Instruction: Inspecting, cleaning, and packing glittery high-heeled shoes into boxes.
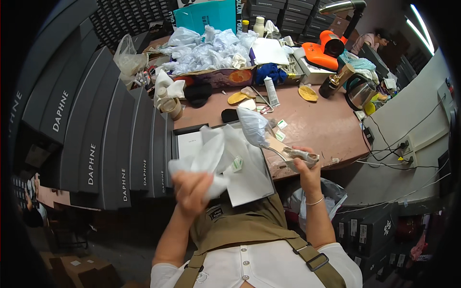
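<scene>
My left hand [192, 192], smeared by motion, is closed on a crumpled white wrapping sheet [211, 149] over the open shoebox. My right hand [308, 175] grips a pale shoe [276, 144] at its heel end, to the right of the box. White tissue stuffing [253, 126] fills the shoe's toe. Below my hands the shoebox [270, 169] rests by the table's front edge, lined with white paper [247, 185]. On that lining lies a small green-and-white packet [236, 164]; similar packets [280, 129] lie on the table beyond the shoe.
Dark shoeboxes [91, 139] stand in a tall row close on my left. At the back, a carton [213, 78] overflows with white tissue wads [206, 50]. Yellow pads [308, 93], a white tube [272, 91] and an orange device [321, 50] occupy the table [321, 125]. Another person [372, 41] sits far right.
</scene>
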`<state>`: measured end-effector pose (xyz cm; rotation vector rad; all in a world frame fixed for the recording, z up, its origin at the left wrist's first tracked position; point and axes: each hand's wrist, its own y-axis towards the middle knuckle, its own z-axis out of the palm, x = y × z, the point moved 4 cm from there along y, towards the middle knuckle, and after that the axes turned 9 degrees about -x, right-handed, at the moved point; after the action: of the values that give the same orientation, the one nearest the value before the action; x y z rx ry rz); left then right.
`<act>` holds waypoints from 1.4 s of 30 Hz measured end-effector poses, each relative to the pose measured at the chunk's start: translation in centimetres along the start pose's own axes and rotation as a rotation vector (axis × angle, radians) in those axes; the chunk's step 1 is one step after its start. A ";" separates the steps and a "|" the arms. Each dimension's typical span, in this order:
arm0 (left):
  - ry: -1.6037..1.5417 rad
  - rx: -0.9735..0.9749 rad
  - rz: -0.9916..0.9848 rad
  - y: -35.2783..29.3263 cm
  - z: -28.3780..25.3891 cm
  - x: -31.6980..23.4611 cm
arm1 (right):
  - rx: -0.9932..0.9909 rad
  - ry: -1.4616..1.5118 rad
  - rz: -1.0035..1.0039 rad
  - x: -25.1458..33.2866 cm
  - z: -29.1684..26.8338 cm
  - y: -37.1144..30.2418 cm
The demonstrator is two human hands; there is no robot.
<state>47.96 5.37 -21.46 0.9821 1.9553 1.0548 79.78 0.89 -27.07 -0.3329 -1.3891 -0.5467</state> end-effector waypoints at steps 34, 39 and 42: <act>-1.325 -0.520 -1.866 -11.6 6.3 -2.8 | 0.922 -0.989 -0.831 -7.0 19.0 -5.7; -1.206 -0.275 -1.943 -14.8 5.2 1.1 | 1.122 -0.424 0.420 -2.3 15.8 -3.4; -1.494 -0.076 -1.963 -13.2 6.7 -0.7 | 0.895 0.745 0.528 1.8 18.7 -1.9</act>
<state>50.14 2.10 -35.73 -0.4585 0.6766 -0.6752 63.33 8.88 -22.40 0.2293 -0.6576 0.3889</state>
